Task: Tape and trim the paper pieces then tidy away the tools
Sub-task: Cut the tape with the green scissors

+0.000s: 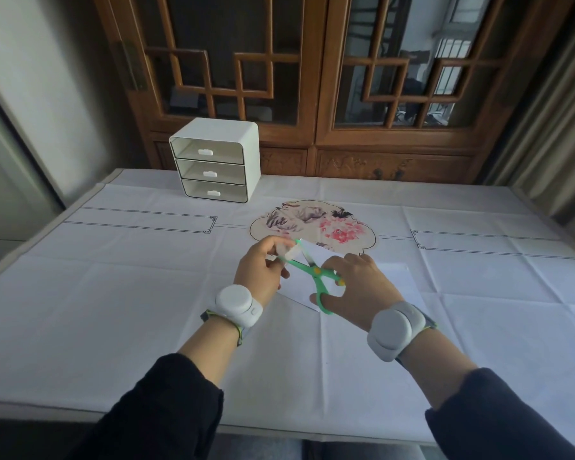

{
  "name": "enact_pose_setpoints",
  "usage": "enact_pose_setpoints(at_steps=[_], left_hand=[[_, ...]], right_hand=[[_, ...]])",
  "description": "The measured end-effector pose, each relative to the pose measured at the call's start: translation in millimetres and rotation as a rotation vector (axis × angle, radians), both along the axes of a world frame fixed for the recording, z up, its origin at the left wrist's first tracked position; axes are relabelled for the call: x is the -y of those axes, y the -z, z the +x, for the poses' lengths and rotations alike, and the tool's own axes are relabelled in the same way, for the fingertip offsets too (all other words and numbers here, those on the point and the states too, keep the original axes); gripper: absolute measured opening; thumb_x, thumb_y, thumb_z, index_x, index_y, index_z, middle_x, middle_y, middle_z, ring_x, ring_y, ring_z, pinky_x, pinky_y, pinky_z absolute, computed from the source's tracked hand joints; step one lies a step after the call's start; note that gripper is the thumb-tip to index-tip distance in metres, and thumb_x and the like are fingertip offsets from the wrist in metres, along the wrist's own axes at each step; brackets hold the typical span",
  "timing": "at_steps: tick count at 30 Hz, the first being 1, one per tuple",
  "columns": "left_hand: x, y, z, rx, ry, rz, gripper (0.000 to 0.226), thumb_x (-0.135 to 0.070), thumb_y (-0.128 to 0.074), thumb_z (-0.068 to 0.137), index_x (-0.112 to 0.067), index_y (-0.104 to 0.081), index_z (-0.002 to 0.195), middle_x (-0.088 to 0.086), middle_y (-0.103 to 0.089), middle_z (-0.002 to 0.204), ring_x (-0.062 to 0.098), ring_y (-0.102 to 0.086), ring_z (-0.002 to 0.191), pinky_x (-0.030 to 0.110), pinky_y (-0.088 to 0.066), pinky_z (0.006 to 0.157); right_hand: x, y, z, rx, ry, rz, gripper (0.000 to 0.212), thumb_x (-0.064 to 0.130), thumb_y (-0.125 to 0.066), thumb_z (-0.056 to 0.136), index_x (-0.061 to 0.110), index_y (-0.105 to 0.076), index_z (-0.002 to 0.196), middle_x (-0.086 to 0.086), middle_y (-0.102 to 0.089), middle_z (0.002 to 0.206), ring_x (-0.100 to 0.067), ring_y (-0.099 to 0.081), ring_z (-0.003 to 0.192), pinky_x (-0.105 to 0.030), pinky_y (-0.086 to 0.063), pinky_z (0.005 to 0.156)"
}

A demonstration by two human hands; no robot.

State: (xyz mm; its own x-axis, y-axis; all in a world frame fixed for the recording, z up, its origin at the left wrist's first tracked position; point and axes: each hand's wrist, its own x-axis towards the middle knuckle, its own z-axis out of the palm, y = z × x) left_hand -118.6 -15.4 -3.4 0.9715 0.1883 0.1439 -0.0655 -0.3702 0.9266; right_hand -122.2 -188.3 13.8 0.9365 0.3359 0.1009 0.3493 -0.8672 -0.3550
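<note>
Green-handled scissors point(316, 275) sit in my right hand point(356, 290), their blades apart and pointing up-left. My left hand point(263, 267) pinches a small roll of clear tape point(291, 252) right at the blade tips. A white sheet of paper point(397, 280) lies flat on the tablecloth beneath and to the right of both hands; a second white piece point(316, 252) rises behind the blades. Whether the blades touch tape or paper is hidden by my fingers.
A white three-drawer organiser point(216, 161) stands at the back left of the table, drawers closed. A floral fan-shaped print point(312, 224) marks the cloth just beyond my hands. A wooden lattice cabinet point(312, 78) rises behind the table's far edge.
</note>
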Motion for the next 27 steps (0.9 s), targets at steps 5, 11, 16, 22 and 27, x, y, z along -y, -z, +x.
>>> enact_pose_setpoints(at_steps=[5,11,16,22,27], left_hand=[[-9,13,4,0.022,-0.106,0.058,0.036,0.0,-0.044,0.088,-0.03,-0.062,0.093,0.0,-0.061,0.097,0.013,-0.063,0.065,0.026,-0.051,0.06],[-18,32,-1,-0.018,-0.138,0.223,0.029,-0.004,-0.054,0.084,-0.029,-0.063,0.098,-0.007,-0.06,0.081,0.012,-0.055,0.072,0.008,-0.036,0.058],[-21,50,-3,-0.048,-0.108,0.189,0.024,-0.001,-0.061,0.079,-0.019,-0.066,0.092,-0.001,-0.063,0.087,0.018,-0.057,0.079,0.012,-0.038,0.067],[-19,27,-11,0.144,-0.055,0.197,0.038,-0.012,-0.074,0.072,-0.029,-0.063,0.104,-0.008,-0.056,0.099,0.012,-0.054,0.088,0.019,-0.043,0.071],[-17,11,-13,0.258,-0.013,0.236,0.019,-0.013,-0.073,0.074,-0.022,-0.069,0.091,-0.013,-0.054,0.096,0.004,-0.053,0.084,0.007,-0.038,0.062]], right_hand=[[-3,3,-1,0.013,0.005,0.019,0.046,0.051,-0.065,0.078,0.027,-0.055,0.116,0.004,-0.055,0.097,-0.014,-0.037,0.094,-0.027,-0.042,0.079],[-6,7,-4,-0.013,0.013,0.031,0.046,0.051,-0.065,0.078,0.027,-0.055,0.115,0.003,-0.057,0.099,-0.016,-0.042,0.104,-0.026,-0.042,0.077],[-6,11,-5,-0.034,0.036,0.033,0.045,0.05,-0.065,0.078,0.027,-0.055,0.115,0.003,-0.057,0.099,-0.017,-0.043,0.106,-0.029,-0.045,0.079],[-4,12,-3,-0.044,0.06,0.013,0.044,0.049,-0.065,0.079,0.026,-0.056,0.115,0.001,-0.057,0.1,-0.018,-0.043,0.105,-0.028,-0.044,0.078],[-7,12,-2,-0.052,0.05,-0.004,0.044,0.049,-0.065,0.079,0.024,-0.056,0.114,0.001,-0.055,0.1,-0.019,-0.042,0.104,-0.03,-0.045,0.078]])
